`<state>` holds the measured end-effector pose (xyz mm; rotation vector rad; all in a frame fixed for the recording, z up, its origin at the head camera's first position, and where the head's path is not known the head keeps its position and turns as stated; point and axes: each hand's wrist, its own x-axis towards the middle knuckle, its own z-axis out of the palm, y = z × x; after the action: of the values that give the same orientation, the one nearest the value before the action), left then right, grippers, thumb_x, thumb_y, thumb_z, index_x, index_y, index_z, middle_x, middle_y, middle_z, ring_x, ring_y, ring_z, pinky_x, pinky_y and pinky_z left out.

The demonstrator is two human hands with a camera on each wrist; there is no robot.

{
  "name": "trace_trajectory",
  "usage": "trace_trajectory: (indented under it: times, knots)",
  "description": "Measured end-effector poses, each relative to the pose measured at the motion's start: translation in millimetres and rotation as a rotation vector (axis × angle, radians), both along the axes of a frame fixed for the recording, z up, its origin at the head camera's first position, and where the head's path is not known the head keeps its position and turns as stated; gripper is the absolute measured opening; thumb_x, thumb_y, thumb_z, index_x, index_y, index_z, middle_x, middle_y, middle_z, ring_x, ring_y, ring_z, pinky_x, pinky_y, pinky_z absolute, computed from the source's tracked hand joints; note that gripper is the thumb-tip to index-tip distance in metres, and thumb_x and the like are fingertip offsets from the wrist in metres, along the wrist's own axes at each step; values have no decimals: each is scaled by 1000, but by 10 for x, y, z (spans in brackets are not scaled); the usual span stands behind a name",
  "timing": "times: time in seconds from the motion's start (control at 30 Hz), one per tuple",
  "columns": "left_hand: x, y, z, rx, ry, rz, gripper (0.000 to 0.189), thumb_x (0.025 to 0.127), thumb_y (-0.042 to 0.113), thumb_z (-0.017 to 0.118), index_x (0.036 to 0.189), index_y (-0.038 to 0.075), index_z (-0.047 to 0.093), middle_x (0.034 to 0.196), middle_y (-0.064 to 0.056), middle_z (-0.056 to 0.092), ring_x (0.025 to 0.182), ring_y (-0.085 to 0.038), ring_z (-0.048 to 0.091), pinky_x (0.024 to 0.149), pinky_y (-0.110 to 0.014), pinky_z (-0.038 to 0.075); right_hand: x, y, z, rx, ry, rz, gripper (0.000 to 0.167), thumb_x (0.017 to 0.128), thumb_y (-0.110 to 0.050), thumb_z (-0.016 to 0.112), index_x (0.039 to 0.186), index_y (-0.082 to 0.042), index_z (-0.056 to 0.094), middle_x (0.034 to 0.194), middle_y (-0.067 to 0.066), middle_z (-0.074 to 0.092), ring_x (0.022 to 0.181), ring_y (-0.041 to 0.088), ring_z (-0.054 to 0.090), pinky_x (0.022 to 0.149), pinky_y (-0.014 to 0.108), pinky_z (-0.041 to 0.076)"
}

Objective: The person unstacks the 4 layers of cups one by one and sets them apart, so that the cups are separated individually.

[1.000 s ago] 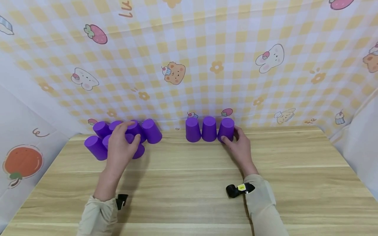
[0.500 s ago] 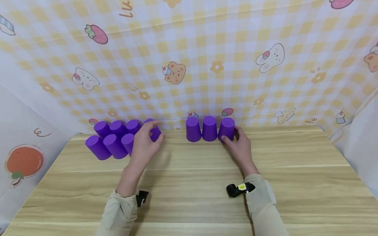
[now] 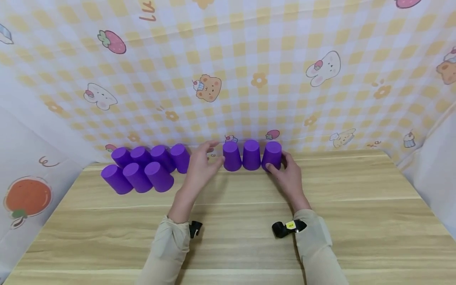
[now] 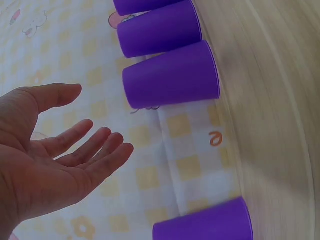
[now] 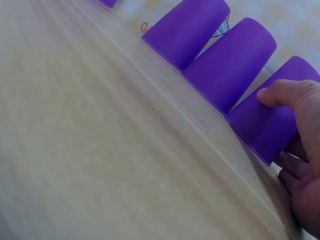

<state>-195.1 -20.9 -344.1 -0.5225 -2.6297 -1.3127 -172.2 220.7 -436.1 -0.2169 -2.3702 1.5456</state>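
Observation:
Three purple cups stand upside down in a row at the back of the table: a left cup (image 3: 232, 157), a middle cup (image 3: 251, 155) and a right cup (image 3: 272, 155). My right hand (image 3: 289, 176) grips the right cup, thumb on its near side and fingers round its far right side; the right wrist view shows the thumb (image 5: 282, 93) on the cup wall. My left hand (image 3: 204, 164) is just left of the left cup, thumb and fingers spread. In the left wrist view, a gap shows between this hand (image 4: 60, 155) and the left cup (image 4: 172, 76).
Several more upside-down purple cups stand in two rows at the back left, among them a front cup (image 3: 159, 177) and a back cup (image 3: 180, 159). A checked cloth (image 3: 249, 107) hangs behind the wooden table (image 3: 242, 237).
My left hand has moved right, from over the left group of cups to beside the row of three. The right hand has kept its grip on the right cup.

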Motion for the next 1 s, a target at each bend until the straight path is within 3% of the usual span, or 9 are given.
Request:
trace_trajectory:
  times: [0.37, 0.57, 1.0]
  knots:
    - [-231, 248, -177, -36, 25, -49, 53, 80, 7, 71, 127, -6, 49, 124, -20, 53, 109, -33, 54, 95, -41, 43, 20, -16, -2, -10, -22, -9, 64, 83, -21, 69, 137, 0, 40, 133, 19, 47, 122, 30, 45, 104, 39, 35]
    - [-262, 263, -222, -13, -13, -6, 50, 83, 7, 68, 126, -9, 48, 119, -22, 56, 106, -32, 55, 94, -39, 44, 2, -22, -1, -21, -18, -1, 64, 83, -21, 70, 136, 0, 40, 132, 20, 48, 122, 31, 45, 104, 39, 35]
    - [-302, 260, -277, -10, 11, -13, 44, 84, 7, 66, 122, -8, 52, 112, -20, 58, 100, -30, 58, 85, -36, 49, 11, -4, 27, -17, -29, 7, 64, 83, -21, 69, 136, 0, 39, 134, 20, 46, 124, 31, 43, 105, 38, 34]
